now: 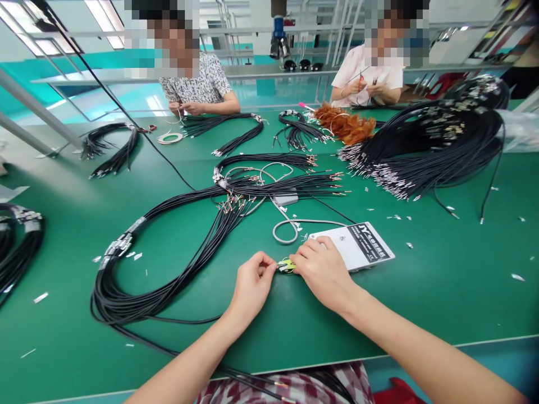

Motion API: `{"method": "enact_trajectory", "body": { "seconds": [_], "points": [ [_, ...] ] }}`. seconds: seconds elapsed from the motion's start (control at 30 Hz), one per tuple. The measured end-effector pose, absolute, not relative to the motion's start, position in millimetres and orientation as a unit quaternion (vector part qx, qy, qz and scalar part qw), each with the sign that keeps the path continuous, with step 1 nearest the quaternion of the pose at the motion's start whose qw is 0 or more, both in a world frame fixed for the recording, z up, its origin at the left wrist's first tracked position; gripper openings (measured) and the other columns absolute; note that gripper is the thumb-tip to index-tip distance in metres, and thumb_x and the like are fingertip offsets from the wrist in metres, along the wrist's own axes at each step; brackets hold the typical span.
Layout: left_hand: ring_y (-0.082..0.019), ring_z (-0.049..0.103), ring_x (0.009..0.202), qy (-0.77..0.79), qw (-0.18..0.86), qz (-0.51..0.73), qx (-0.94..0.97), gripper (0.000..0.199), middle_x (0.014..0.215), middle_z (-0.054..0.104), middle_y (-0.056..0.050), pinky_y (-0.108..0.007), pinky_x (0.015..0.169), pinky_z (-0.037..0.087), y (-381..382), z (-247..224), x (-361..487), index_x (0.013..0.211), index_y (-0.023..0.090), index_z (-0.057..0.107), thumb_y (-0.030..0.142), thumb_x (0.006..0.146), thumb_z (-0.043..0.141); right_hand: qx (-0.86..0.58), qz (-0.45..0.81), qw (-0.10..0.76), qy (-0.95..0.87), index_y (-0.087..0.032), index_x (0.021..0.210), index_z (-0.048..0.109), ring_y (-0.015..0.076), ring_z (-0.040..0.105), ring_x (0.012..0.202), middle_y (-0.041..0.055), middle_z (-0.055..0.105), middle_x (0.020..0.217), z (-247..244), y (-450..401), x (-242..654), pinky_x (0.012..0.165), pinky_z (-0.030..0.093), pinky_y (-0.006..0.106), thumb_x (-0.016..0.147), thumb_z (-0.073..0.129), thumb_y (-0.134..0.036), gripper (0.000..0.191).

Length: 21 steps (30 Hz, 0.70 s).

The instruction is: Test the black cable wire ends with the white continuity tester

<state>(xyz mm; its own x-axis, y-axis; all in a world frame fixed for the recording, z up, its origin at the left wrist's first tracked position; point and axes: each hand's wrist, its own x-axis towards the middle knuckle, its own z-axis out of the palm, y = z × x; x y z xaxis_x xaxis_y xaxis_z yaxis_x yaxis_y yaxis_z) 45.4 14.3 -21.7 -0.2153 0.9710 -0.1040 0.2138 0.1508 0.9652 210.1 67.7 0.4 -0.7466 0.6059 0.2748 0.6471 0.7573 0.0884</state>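
Head view shows both hands meeting at the near middle of the green bench. The left hand and the right hand each pinch one end of a small yellow-green connector, so a joining step seems in hand. Next move calls for fine finger work. A white card lies just right, black cable bundle left; the near edge has open room.

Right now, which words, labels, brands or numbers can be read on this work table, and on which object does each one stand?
"JY": large white letters on the black strip of the white flat box beside the right hand.
The smaller white lines on that same strip: too small and blurred to read.
The small mark on the box's white face: too small to read.
The white labels on the black cable bundles: nothing readable.
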Motion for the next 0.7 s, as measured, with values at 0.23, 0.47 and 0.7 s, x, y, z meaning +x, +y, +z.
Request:
{"method": "enact_trajectory", "body": {
  "seconds": [0.23,0.47,0.7],
  "points": [
    [-0.011,0.050,0.053,0.638,0.414,0.440,0.476,0.014,0.060,0.055,0.004,-0.021,0.049,0.034,15.1,-22.2,45.9,0.067,0.018,0.055,0.027,0.078,0.057,-0.342,-0.077,0.122,-0.929,-0.019,0.086,0.067,0.0208,0.059,0.087,0.0014,0.071,0.084,2.6,64.3,209.2,0.086,0.029,0.041,0.081,0.071,-0.014,0.008],
    [-0.012,0.051,0.054,0.639,0.411,0.438,0.480,0.014,0.061,0.057,0.003,-0.021,0.050,0.035,14.1,-20.7,45.3,0.067,0.018,0.057,0.027,0.078,0.056,-0.387,-0.047,0.323,-0.862,-0.022,0.109,0.061,0.0217,0.060,0.105,0.0029,0.072,0.112,11.7,46.7,263.4,0.093,0.035,0.041,0.091,0.061,-0.018,0.018],
    [-0.013,0.051,0.053,0.639,0.417,0.434,0.478,0.014,0.060,0.058,0.002,-0.022,0.051,0.035,15.0,-22.8,44.2,0.068,0.019,0.058,0.029,0.078,0.057,-0.413,-0.038,0.372,-0.830,-0.023,0.095,0.058,0.0236,0.060,0.112,0.0054,0.072,0.117,-19.7,17.3,294.4,0.096,0.036,0.044,0.091,0.049,-0.005,0.020]
  ]
}}
